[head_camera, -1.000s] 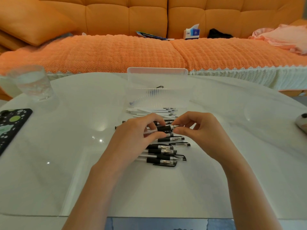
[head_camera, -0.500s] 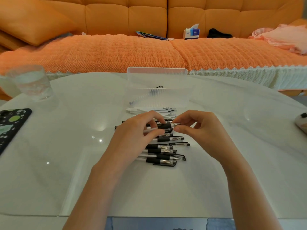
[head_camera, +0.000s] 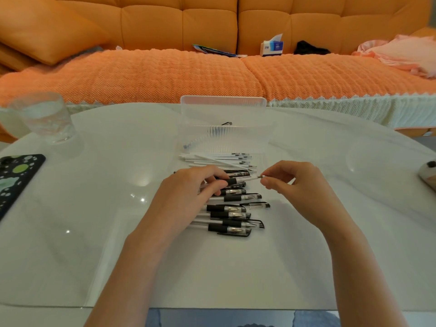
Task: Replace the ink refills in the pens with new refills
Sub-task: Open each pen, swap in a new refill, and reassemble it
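Observation:
My left hand (head_camera: 193, 190) grips a clear pen barrel with a black grip (head_camera: 238, 181) above a row of several black-grip pens (head_camera: 232, 215) lying on the white table (head_camera: 118, 232). My right hand (head_camera: 292, 185) pinches the metal tip of a white refill (head_camera: 256, 177) that sticks out of the barrel's right end. A bundle of several white refills (head_camera: 217, 159) lies just beyond the pens. A loose clear cap with a black clip (head_camera: 258, 205) lies among the pens.
A clear plastic box (head_camera: 224, 107) stands open behind the refills with a pen inside. A glass of water (head_camera: 44, 116) and a dark spotted phone (head_camera: 14, 178) sit at the left. A rounded object (head_camera: 429, 175) pokes in at the right edge. An orange sofa lies beyond.
My right hand has moved right, away from the barrel, drawing the white refill partly out. My left hand keeps holding the barrel in place.

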Tool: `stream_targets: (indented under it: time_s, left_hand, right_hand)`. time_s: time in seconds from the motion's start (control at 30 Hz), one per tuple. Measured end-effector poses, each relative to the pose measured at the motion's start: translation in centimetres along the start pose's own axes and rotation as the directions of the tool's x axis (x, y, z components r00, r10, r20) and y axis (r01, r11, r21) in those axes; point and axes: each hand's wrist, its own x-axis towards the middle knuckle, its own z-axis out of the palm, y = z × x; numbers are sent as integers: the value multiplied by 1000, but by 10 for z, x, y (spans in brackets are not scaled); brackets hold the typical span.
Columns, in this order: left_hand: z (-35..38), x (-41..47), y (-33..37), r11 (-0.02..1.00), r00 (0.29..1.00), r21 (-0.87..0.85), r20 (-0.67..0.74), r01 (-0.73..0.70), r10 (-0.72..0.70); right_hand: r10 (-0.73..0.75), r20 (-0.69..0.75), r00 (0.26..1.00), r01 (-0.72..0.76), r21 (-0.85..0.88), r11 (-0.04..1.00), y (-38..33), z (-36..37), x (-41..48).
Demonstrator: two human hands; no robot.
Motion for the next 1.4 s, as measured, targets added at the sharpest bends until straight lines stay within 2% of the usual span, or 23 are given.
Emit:
stream_targets:
  time_s: [0.1, 0.27, 0.37, 0.43, 0.57, 0.8, 0.87, 0.93, 1.0, 1.07, 1.2, 1.27, 1.33, 1.4]
  left_hand:
    - [0, 0, -1, 1000, 1000, -12, 0, 6, -6]
    - [-1, 1, -4, 999, 1000, -41, -12, 9, -9]
    - [-2, 1, -4, 999, 999, -38, -31, 11, -12]
    - [-3, 1, -4, 999, 999, -39, -43, 16, -18]
    - [-1, 2, -3, 999, 999, -35, -42, 12, -13]
    - [0, 2, -3, 1000, 999, -19, -33, 7, -7]
    - [0, 2, -3, 1000, 999, -29, -38, 6, -7]
    - [0, 2, -2, 999, 999, -47, -42, 3, -5]
    - [1, 3, -1, 998, 999, -64, -40, -2, -1]
    - [2, 3, 2, 997, 999, -83, -32, -8, 5]
    - [4, 3, 5, 990, 1000, -138, -25, -14, 10]
    - [4, 3, 3, 992, 1000, -124, -20, -9, 6]
    - [2, 2, 1, 997, 1000, -83, -13, 0, -1]
    - [1, 1, -1, 999, 1000, -51, -7, 11, -11]
  right_hand:
    - [-16, -6, 1000, 16, 28, 999, -1, -1, 0]
    - [-4, -34, 999, 10, 173, 985, -5, -3, 1]
    - [65, -67, 996, -59, 90, 994, 1, -2, 1]
    - [98, -40, 994, -98, 3, 995, 4, 2, 1]
    - [83, 21, 996, -78, -166, 983, 0, 15, 2]
    - [43, 83, 996, -26, -200, 979, -6, 22, 5]
    - [36, 53, 998, -29, -119, 993, -6, 19, 5]
    - [47, 10, 999, -47, 67, 997, -8, 15, 4]
    - [81, -3, 997, -76, 296, 952, -13, 12, 2]
    - [120, 16, 993, -114, 449, 886, -18, 13, 0]
    - [163, 24, 986, -143, 621, 771, -20, 15, 2]
    - [193, 3, 981, -131, 747, 652, -20, 9, 4]
    - [258, -80, 963, -82, 822, 563, -17, 0, 7]
    - [322, -225, 920, -19, 794, 608, -11, -9, 10]
